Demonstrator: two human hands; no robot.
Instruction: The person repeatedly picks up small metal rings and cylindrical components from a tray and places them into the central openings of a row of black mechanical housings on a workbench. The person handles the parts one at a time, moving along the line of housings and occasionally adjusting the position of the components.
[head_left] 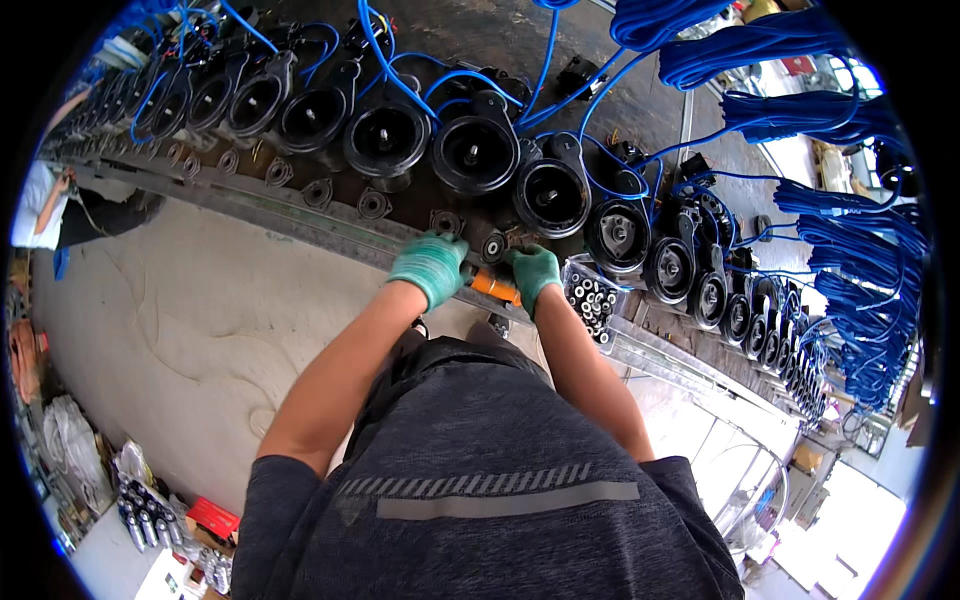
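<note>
My left hand [432, 268], in a green glove, is closed at the bench edge, beside a small dark flange [447, 222]. What its curled fingers hold, if anything, is hidden. To its right my gloved right hand [534, 272] is also closed, its fingertips next to another round flange [494, 246] with a light centre ring. Its grip is too small to make out. Between the hands lies an orange cylinder-shaped thing [496, 286], dark at its left end. Just beyond, black round housings [476, 153] with open bowls and metal shafts stand in a row.
A clear plastic box [610, 337] of small ring-shaped parts sits right of my right hand. More flanges [374, 204] line the bench edge leftward. Blue cables [545, 75] cross the housings, with coiled bundles [845, 245] at right. A person [42, 205] works at far left.
</note>
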